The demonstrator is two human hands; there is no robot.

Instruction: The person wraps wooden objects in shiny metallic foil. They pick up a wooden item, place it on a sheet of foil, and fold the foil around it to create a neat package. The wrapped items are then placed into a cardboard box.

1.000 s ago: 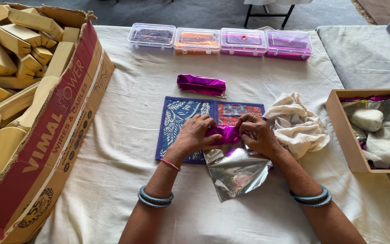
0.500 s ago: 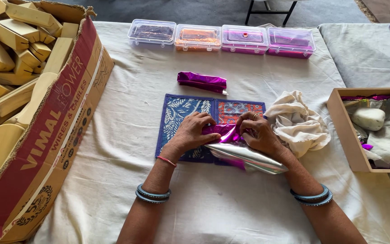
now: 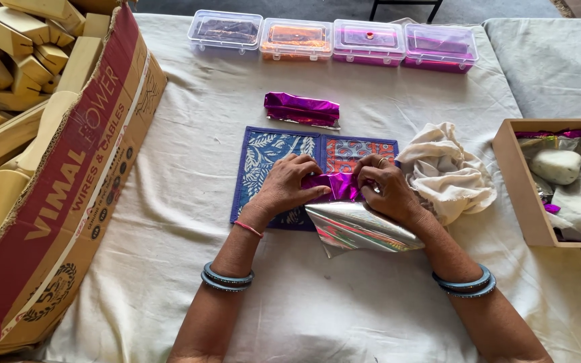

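My left hand (image 3: pixel 289 183) and my right hand (image 3: pixel 384 189) both press on a shiny magenta foil sheet (image 3: pixel 336 184), folding it around something hidden under the fingers. The foil's silver underside (image 3: pixel 358 227) sticks out toward me. All this lies on a blue patterned cloth mat (image 3: pixel 268 149) in the middle of the table. Beyond the mat rests a wrapped magenta foil bundle (image 3: pixel 302 109).
A large cardboard box (image 3: pixel 68 181) of pale wooden blocks (image 3: pixel 8 67) stands at the left. Several clear plastic boxes (image 3: pixel 334 42) line the far edge. A crumpled cream cloth (image 3: pixel 446 171) lies right of the mat. A wooden tray (image 3: pixel 516 181) holds a white stone (image 3: pixel 556 165) and foil.
The foil sheet's silver flap has been turned and flattened, now lying lower and to the right. Both hands stay on the fold and have shifted only slightly.
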